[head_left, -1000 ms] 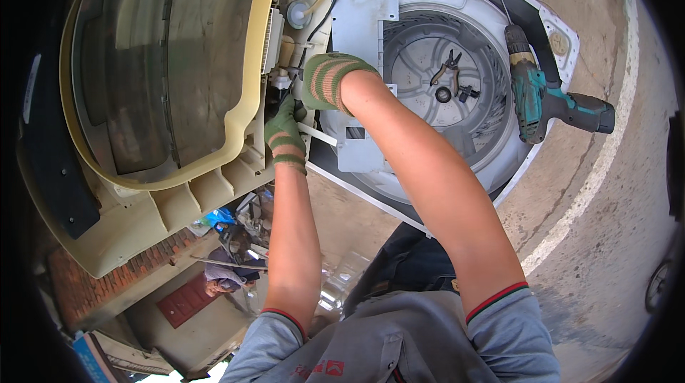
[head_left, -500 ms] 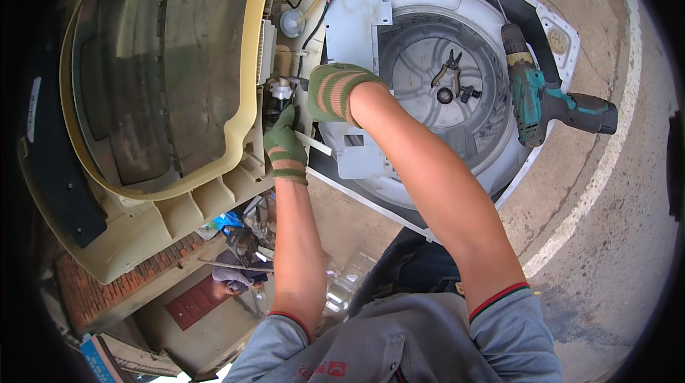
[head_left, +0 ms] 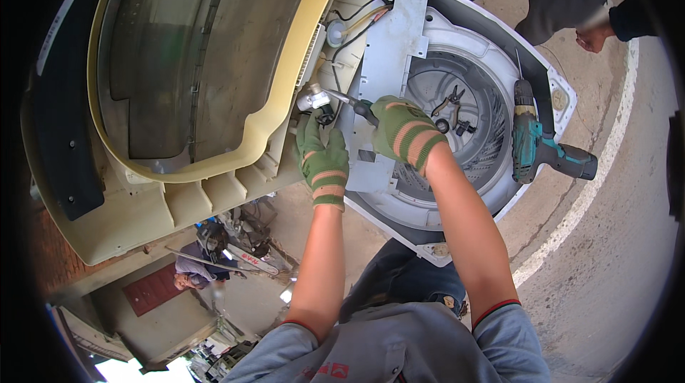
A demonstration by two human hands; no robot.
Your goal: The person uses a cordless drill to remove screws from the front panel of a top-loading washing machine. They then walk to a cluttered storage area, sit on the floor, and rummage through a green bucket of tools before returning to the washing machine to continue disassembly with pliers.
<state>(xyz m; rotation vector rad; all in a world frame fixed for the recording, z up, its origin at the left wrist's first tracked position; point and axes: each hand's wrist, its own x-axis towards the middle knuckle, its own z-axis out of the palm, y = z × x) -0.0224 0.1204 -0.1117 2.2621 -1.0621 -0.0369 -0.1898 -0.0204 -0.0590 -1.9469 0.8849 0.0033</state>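
Note:
My left hand [head_left: 325, 162], in a green and tan striped glove, reaches up to a white and black water valve [head_left: 319, 99] at the edge of the beige top panel [head_left: 207, 197]. Its fingers lie on either side of the valve's dark lower part, and the glove partly hides the contact. My right hand [head_left: 405, 129], gloved alike, is closed round the dark handle of a screwdriver [head_left: 360, 106]. The metal shaft points left, its tip against or very near the valve. Below the right hand lies a grey metal plate [head_left: 389, 40] across the washing machine tub [head_left: 474, 201].
Pliers [head_left: 449, 101] and small black parts [head_left: 464, 128] lie in the tub. A teal cordless drill [head_left: 531, 144] rests on the machine's right rim. Dark wires [head_left: 349, 44] run along the panel. Another person's hand [head_left: 594, 38] shows at upper right; a person [head_left: 196, 269] is at lower left.
The machine and panel have shifted in view. The valve shows more clearly, and the screwdriver, mostly hidden before, is now visible in my right hand. More of the person at upper right shows.

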